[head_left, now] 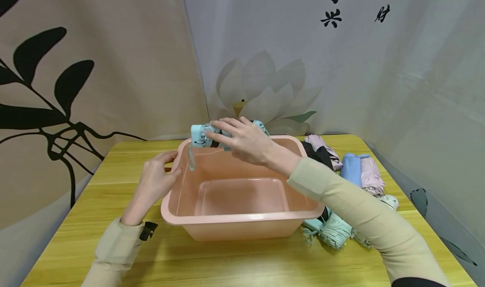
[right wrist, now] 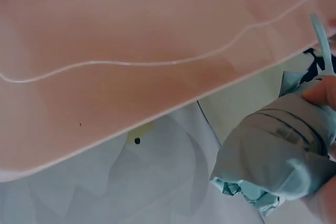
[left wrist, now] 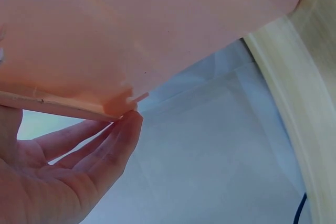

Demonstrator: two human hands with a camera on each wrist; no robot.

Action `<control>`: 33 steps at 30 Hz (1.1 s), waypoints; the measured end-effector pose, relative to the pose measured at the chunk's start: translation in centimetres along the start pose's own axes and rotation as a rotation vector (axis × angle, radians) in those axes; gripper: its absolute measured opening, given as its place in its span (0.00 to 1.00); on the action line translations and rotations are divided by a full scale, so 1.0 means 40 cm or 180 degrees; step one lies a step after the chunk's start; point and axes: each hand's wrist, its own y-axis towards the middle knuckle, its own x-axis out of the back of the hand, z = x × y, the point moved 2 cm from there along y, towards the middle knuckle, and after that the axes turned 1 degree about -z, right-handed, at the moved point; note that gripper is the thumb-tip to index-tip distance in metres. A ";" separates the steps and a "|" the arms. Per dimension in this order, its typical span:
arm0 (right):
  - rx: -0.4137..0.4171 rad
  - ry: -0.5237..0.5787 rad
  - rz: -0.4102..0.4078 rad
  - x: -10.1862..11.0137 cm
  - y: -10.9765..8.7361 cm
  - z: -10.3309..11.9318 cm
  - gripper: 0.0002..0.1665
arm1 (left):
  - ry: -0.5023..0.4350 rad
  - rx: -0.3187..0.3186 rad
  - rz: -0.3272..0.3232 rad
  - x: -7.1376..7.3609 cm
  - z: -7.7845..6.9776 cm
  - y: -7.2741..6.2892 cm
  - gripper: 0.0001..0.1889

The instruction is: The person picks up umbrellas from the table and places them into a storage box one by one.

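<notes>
A pink plastic basin point(head_left: 242, 219) stands on the wooden table. My left hand point(head_left: 158, 178) holds the basin's left rim; in the left wrist view its fingertips point(left wrist: 128, 127) touch the rim's edge. Over the basin's far rim, my right hand point(head_left: 246, 143) grips a rolled-up light blue folding umbrella point(head_left: 200, 136) that lies roughly crosswise. A thin wrist strap point(head_left: 191, 158) dangles from its left end. The right wrist view shows the umbrella's gathered cloth end point(right wrist: 273, 156) beside the basin wall, with part of the hand cut off by the frame.
Several more rolled umbrellas lie right of the basin: a blue one point(head_left: 351, 169), a pale pink one point(head_left: 371, 175), a black one point(head_left: 322, 155) and a mint green one point(head_left: 335, 232). My right forearm passes over some of them. A printed curtain point(head_left: 151, 68) hangs behind the table.
</notes>
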 end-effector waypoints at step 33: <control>0.0373 -0.0093 0.1075 -0.149 -0.030 0.088 0.31 | -0.0034 -0.0009 -0.0066 -0.005 0.008 0.001 0.23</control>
